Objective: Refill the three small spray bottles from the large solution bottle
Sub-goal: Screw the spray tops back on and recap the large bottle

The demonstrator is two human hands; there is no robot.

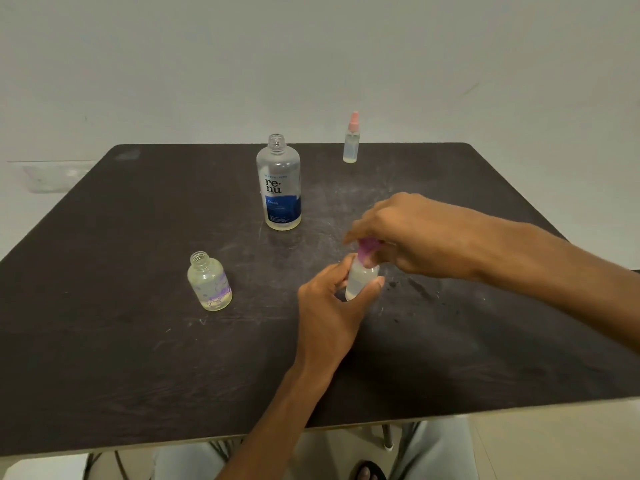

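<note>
The large solution bottle (pixel 278 183) stands uncapped at the table's middle back, nearly empty. A small clear bottle with purple print (pixel 210 281) stands open, capless, to the front left. A slim spray bottle with a pink cap (pixel 351 139) stands at the back edge. My left hand (pixel 330 303) grips the body of a small clear spray bottle (pixel 360 278) on the table. My right hand (pixel 398 233) pinches its purple spray top (pixel 366 249) from above.
The dark wooden table (pixel 138 341) is scratched and ends near me at the bottom of the view. A pale wall stands behind it. Below the front edge show my knees, chair legs and a sandalled foot (pixel 367 472).
</note>
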